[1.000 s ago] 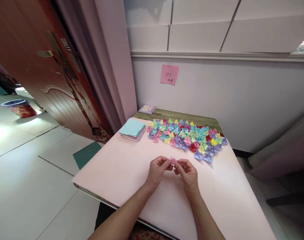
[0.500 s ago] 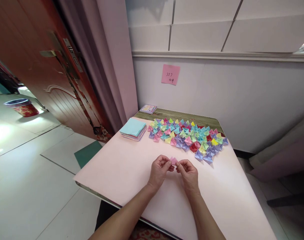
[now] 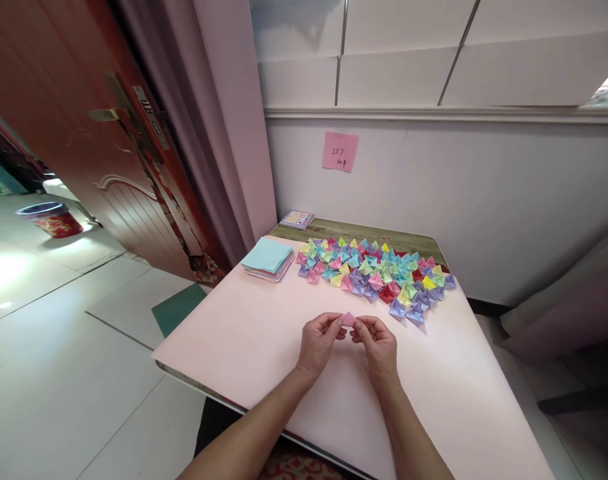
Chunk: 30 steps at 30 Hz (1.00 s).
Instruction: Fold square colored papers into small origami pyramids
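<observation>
A small folded pink paper is pinched between both my hands, its pointed top facing away from me. My left hand grips its left side between thumb and fingers. On the right side, my right hand holds it the same way. Both hands are just above the pale pink table cover. Beyond them lie many folded origami pieces in pink, blue, purple, green, yellow and red, set close together. A stack of square coloured paper, light blue on top, rests at the back left.
A small pile of printed cards sits at the table's far left corner. A pink note with handwriting is stuck on the wall. To the left are an open door, a bin and a green sheet on the floor.
The pink paper's top showed separate points before; now it shows a single flatter point. Both hands stay in nearly the same place. The view has shifted slightly.
</observation>
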### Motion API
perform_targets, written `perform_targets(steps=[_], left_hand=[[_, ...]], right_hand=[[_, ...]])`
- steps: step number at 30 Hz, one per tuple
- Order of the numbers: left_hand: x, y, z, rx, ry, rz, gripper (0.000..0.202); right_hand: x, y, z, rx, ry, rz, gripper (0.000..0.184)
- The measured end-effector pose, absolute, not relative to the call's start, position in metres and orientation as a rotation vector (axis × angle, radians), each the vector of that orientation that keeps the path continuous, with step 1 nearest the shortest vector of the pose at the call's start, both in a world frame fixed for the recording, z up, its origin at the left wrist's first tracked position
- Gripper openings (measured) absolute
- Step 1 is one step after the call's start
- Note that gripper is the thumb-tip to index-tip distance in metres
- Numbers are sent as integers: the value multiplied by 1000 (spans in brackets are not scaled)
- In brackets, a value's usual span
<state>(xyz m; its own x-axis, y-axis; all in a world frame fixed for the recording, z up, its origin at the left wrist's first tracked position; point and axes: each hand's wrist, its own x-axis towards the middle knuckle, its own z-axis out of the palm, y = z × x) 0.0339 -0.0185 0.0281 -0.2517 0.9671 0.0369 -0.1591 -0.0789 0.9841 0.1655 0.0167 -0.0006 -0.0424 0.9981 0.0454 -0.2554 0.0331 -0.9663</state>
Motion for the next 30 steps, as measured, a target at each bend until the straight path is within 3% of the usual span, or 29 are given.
perform_targets(steps=[6,12,17,23,30], left_hand=[[37,-16,31,865,1213,1508,30],[27,-14,30,846,1245,1431,34],[17,-13,31,1119,1247,1312,27],[27,-16,27,899,1185,1268,34],[30,-18,28,1036,1208,1140,35]], right_hand=[[164,16,-2,-970,-1084,1340,31],[166,17,0,-961,-1180,1469,44],[168,17,0,-976,-1298,1566,32],[169,17,-2,-957,-1218,1450,29],[167,18,-6,-962,-1169,1440,28]])
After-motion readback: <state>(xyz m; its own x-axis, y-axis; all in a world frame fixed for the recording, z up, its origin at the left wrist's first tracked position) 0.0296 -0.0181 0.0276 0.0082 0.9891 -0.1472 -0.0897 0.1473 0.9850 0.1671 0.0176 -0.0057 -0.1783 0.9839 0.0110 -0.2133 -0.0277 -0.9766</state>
